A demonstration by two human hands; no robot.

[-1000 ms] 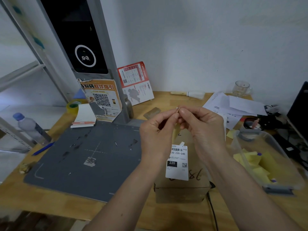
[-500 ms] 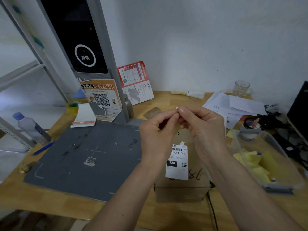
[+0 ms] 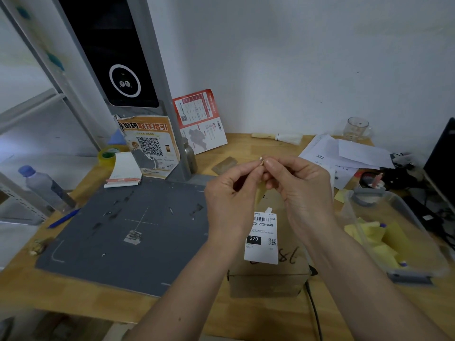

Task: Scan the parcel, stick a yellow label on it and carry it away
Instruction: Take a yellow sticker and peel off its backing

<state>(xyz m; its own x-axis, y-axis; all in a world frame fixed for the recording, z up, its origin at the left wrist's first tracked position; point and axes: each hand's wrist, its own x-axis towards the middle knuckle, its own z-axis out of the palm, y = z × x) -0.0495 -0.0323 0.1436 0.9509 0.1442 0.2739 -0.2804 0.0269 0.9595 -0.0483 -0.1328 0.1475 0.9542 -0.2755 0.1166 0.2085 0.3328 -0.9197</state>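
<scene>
Both hands meet above the parcel (image 3: 268, 279), which sits on the table (image 3: 73, 299) beside the grey mat (image 3: 128, 232). The left hand (image 3: 229, 200) and right hand (image 3: 302, 193) pinch a yellow label (image 3: 261, 190) between fingertips.

Parcel (image 3: 268, 279): plain brown cardboard, matt, white paper label (image 3: 262, 238) on top. Mat (image 3: 128, 232) left of parcel: dark grey, matt, scuffed. Table (image 3: 246, 316): light wood, smooth. Bin (image 3: 398, 242) right of parcel: clear plastic, glossy. Cup (image 3: 358, 127) behind bin: clear glass.
</scene>
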